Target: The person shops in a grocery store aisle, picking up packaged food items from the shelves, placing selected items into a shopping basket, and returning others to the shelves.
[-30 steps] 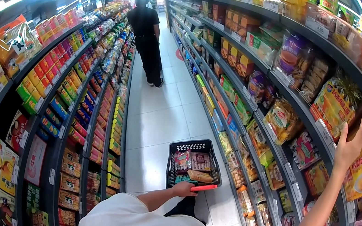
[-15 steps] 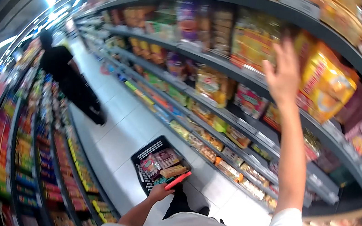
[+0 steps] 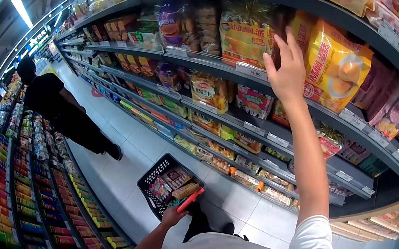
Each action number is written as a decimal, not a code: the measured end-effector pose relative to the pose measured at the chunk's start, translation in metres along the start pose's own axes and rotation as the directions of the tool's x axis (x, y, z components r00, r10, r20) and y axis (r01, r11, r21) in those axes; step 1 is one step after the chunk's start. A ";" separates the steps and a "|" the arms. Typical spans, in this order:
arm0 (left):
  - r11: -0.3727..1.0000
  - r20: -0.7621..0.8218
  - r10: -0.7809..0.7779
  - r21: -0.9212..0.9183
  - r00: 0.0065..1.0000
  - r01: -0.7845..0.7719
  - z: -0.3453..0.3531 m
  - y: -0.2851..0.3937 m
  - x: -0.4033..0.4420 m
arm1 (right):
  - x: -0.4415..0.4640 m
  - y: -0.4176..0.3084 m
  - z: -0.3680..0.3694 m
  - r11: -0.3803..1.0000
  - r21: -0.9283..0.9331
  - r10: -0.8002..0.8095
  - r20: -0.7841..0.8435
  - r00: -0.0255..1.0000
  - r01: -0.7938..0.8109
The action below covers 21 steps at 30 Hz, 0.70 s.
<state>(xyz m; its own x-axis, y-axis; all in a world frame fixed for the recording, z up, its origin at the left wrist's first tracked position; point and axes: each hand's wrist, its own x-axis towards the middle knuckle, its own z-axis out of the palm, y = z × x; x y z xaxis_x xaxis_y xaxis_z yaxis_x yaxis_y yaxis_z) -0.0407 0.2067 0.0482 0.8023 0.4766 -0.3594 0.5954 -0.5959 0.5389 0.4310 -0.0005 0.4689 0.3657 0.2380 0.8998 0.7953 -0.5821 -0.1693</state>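
My right hand (image 3: 287, 70) is raised at the upper right shelf with its fingers spread and nothing held. It is between a yellow bag of pies (image 3: 246, 42) and a larger yellow cake bag (image 3: 337, 67) that leans at the shelf front. Whether its fingertips touch either bag is hard to tell. Low in the middle, my left hand (image 3: 174, 216) is wrapped round the red handle (image 3: 191, 201) of a black basket (image 3: 144, 184). Inside the basket lie a few packages, among them a pink-and-purple pack (image 3: 160, 188) and a long brown one (image 3: 185, 190).
A person in black (image 3: 55, 99) stands in the aisle on the left. Packed snack shelves (image 3: 24, 171) run along the left side. Grey shelves with price tags (image 3: 168, 53) curve across the right, ending near a wooden stand (image 3: 373, 228). Pale floor tiles (image 3: 230, 195) surround the basket.
The view has turned right toward the shelf, so the person in black and the basket appear further left. My right hand remains raised by the yellow bags; my left still grips the handle.
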 end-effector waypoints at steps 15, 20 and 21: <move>1.000 -0.001 -0.005 0.028 1.000 0.005 0.005 -0.005 0.003 | -0.003 0.006 0.000 0.999 0.048 0.013 0.070 0.997 -0.017; 0.999 0.002 0.002 0.034 1.000 -0.002 -0.001 0.001 0.001 | -0.004 0.002 0.002 1.000 -0.018 -0.013 0.015 1.000 0.013; 0.999 0.005 -0.001 0.035 1.000 0.001 -0.002 0.003 0.000 | -0.006 0.004 0.003 1.000 -0.011 -0.022 0.062 0.998 0.023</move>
<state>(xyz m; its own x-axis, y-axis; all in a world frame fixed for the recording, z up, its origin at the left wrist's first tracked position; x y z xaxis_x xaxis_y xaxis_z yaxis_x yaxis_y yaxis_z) -0.0389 0.2059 0.0509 0.8016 0.4740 -0.3643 0.5976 -0.6175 0.5114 0.4336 -0.0025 0.4620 0.3777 0.2987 0.8764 0.7978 -0.5853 -0.1444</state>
